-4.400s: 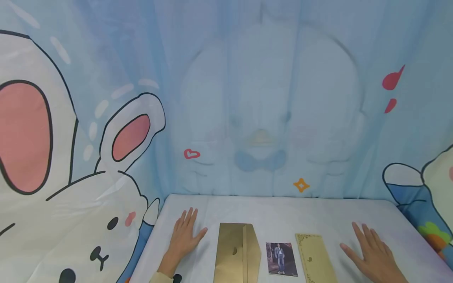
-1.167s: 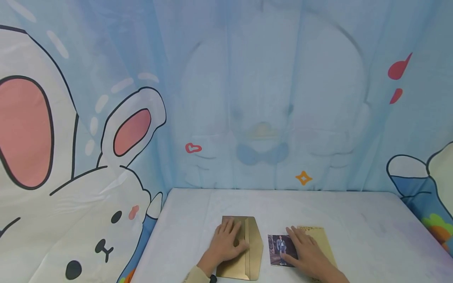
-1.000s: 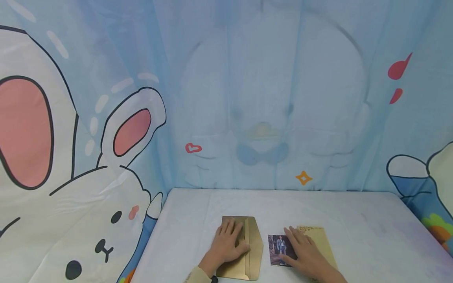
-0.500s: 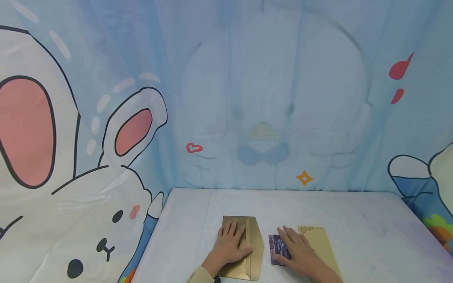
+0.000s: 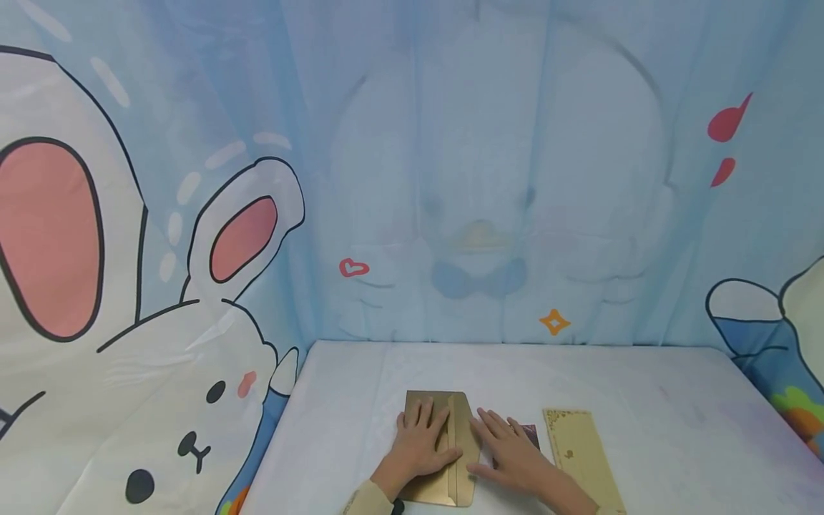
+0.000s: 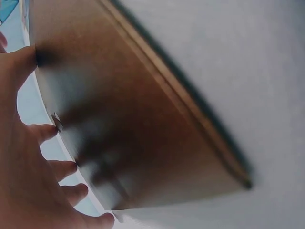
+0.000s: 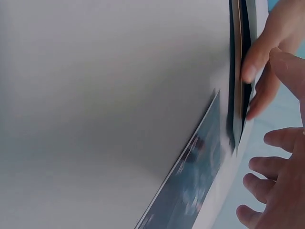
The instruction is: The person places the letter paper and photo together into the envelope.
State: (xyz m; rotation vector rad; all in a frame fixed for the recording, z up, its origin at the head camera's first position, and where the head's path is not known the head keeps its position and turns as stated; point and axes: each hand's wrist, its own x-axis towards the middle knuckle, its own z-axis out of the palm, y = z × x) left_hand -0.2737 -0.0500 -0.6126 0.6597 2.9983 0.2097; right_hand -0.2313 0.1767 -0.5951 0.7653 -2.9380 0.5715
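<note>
A gold envelope (image 5: 430, 493) lies on the white-covered table with its pointed flap spread to the right. My left hand (image 5: 418, 447) rests on it, fingers apart and fairly straight; in the left wrist view the fingertips touch the envelope (image 6: 143, 109). My right hand (image 5: 515, 461) hovers with extended fingers at the flap's right edge; whether it touches the flap I cannot tell. Beneath that hand lies a photo (image 5: 531, 433), mostly hidden in the head view; the right wrist view shows more of the photo (image 7: 190, 176), flat on the cloth and apart from the hand.
A pale gold card (image 5: 582, 458) with an ornate border lies right of the photo. The white tablecloth (image 5: 676, 422) extends behind and to the right. A blue cartoon curtain (image 5: 483, 179) hangs behind the table.
My right hand has moved left from the card and photo to the envelope's flap, uncovering the card. My left hand has slid slightly right on the envelope. Earlier, both hands lay apart on the table.
</note>
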